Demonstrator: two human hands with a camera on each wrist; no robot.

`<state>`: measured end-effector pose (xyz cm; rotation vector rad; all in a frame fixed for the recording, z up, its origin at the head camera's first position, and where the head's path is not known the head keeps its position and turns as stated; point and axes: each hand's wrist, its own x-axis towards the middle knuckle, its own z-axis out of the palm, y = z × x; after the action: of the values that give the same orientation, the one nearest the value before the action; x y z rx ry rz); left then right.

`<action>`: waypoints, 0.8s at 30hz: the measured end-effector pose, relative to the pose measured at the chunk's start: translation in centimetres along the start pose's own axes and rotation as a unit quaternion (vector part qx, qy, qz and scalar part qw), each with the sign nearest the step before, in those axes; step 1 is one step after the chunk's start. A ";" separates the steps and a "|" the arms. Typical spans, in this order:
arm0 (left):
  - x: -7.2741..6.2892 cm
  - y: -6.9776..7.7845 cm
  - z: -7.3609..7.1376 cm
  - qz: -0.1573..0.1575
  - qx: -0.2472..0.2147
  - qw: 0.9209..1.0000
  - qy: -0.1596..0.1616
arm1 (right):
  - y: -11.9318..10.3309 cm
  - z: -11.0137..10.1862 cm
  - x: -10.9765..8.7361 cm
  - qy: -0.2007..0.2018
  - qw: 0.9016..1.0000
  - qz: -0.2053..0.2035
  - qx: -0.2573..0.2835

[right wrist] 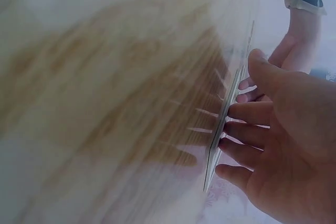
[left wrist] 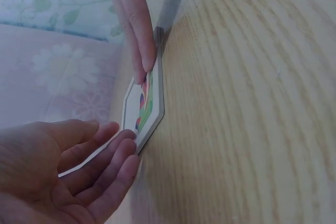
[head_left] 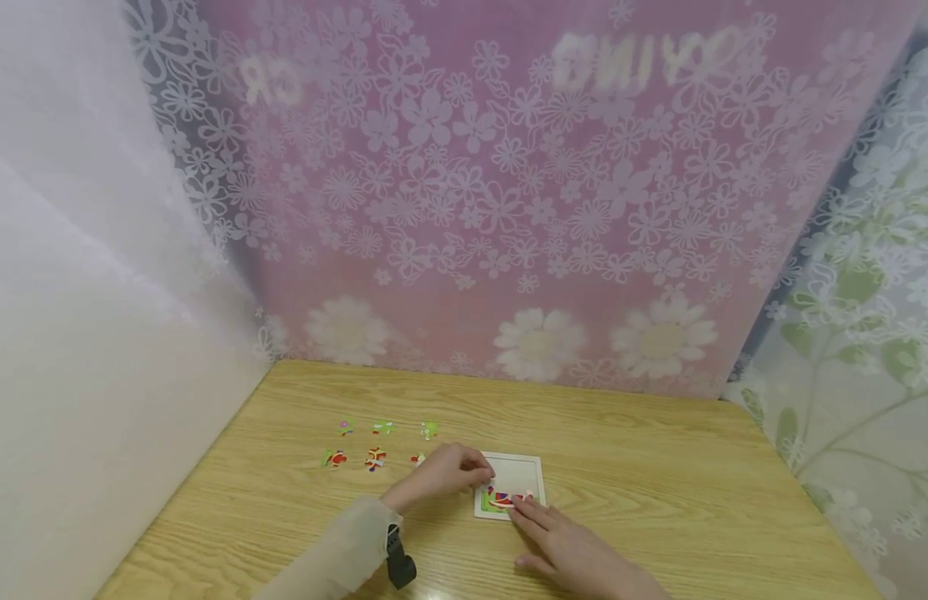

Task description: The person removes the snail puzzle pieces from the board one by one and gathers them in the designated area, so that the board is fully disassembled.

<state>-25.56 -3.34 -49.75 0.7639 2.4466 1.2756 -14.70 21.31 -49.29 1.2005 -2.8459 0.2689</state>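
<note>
On the wooden table [head_left: 659, 475], head view, puzzle pieces [head_left: 501, 500] sit in the near part of a white tray [head_left: 518, 472], right hand [head_left: 576, 548] touching them, grasping nothing; left wrist view, left hand [left wrist: 68, 171] at tray's edge, pinching or not, cannot tell; right wrist view, fingers straight, light flat pressure probably best.

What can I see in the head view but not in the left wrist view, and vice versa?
Only the head view shows the loose puzzle pieces and the black wrist device. Only the left wrist view shows the palm side of the left hand. Both show that hand, the right hand, white tray, wooden table and floral backdrop.
</note>
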 end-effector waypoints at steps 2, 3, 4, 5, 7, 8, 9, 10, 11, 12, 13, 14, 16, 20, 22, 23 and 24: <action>0.0 0.2 -0.1 -0.001 0.000 1.000 -0.004 | -0.1 0.0 0.0 -0.004 1.000 0.004 0.004; -0.1 0.3 -0.1 0.001 0.001 1.000 -0.006 | -0.1 0.0 0.0 -0.006 1.000 0.006 0.005; -0.1 0.4 -0.1 0.000 0.003 1.000 -0.008 | -0.1 0.1 0.0 -0.007 1.000 0.008 0.003; -0.2 0.5 -0.2 0.001 0.004 1.000 -0.011 | -0.1 0.1 0.0 -0.009 1.000 0.009 0.002; -0.2 0.7 -0.2 0.002 0.006 1.000 -0.015 | -0.1 0.2 0.0 -0.013 1.000 0.010 0.001; -0.2 0.8 -0.2 0.005 0.005 1.000 -0.017 | -0.1 0.2 0.0 -0.014 1.000 0.011 0.002; -0.2 0.8 -0.2 0.004 0.006 1.000 -0.019 | -0.1 0.2 0.0 -0.015 1.000 0.011 0.003; -0.2 0.9 -0.2 0.004 0.006 1.000 -0.020 | -0.1 0.1 0.0 -0.018 1.000 0.014 0.006; -0.2 1.0 -0.2 0.006 0.007 1.000 -0.021 | -0.1 0.1 0.0 -0.020 1.000 0.014 0.008; -0.2 1.0 -0.2 0.008 0.007 1.000 -0.021 | -0.1 0.0 0.0 -0.023 1.000 0.015 0.009; -0.2 1.0 -0.2 0.010 0.008 1.000 -0.021 | -0.2 0.0 0.1 -0.026 0.999 0.017 0.009; -0.2 1.0 -0.2 0.011 0.009 1.000 -0.020 | -0.2 0.0 0.1 -0.028 0.999 0.018 0.009; -0.1 0.9 -0.1 0.012 0.013 1.000 -0.018 | -0.2 0.0 0.2 -0.035 0.999 0.023 0.008; 0.0 0.8 0.1 0.008 0.019 1.000 -0.011 | -0.2 0.1 0.3 -0.040 0.999 0.029 0.007; 0.1 0.8 0.2 0.007 0.025 1.000 -0.007 | -0.2 0.1 0.3 -0.038 0.999 0.029 0.003; 0.1 0.8 0.2 0.007 0.027 1.000 -0.006 | -0.2 0.1 0.3 -0.036 0.999 0.027 0.001; 0.1 0.8 0.2 0.008 0.029 1.000 -0.005 | -0.2 0.1 0.3 -0.033 0.999 0.025 -0.003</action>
<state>-25.29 -2.76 -49.26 0.8031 2.4844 1.2083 -14.76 20.92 -49.34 1.1600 -2.9335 0.2255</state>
